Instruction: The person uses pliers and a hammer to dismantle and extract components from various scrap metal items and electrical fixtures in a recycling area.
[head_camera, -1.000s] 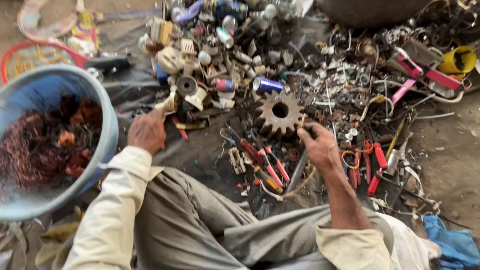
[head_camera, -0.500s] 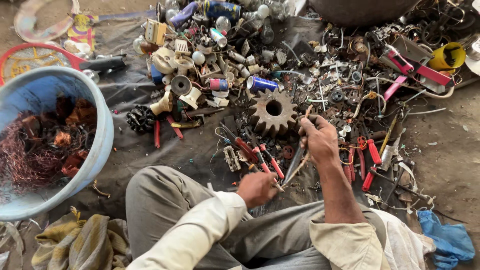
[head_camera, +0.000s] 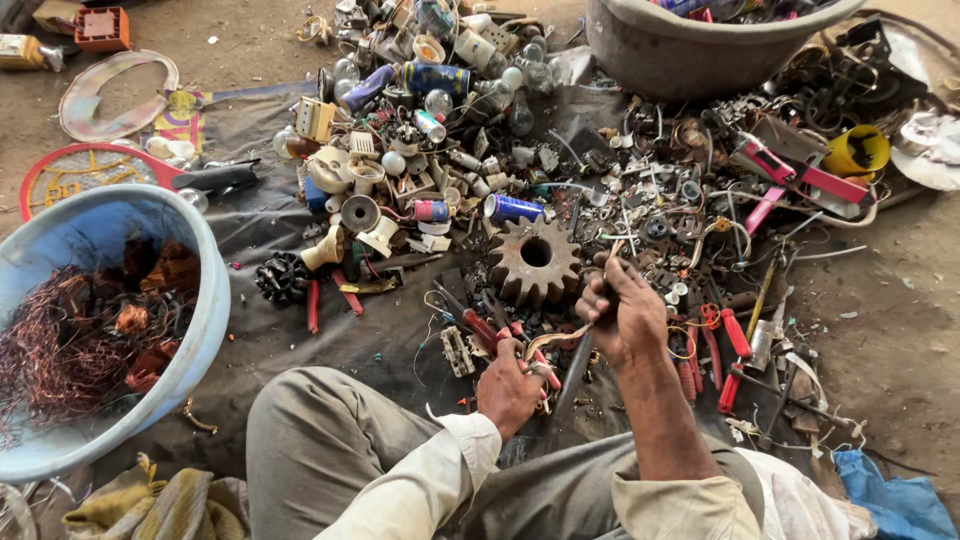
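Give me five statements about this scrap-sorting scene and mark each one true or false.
1. The rusty toothed metal gear lies flat on the dark ground sheet. True.
2. The light blue plastic tub is filled with glass bulbs. False: it holds tangled copper-coloured wire.
3. The right hand grips a thin strip-like piece. True.
4. The left hand rests on the gear. False: it is below the gear, at red-handled tools.
5. The yellow plastic cup stands beside the blue tub. False: it lies far off, among the scrap on the other side.
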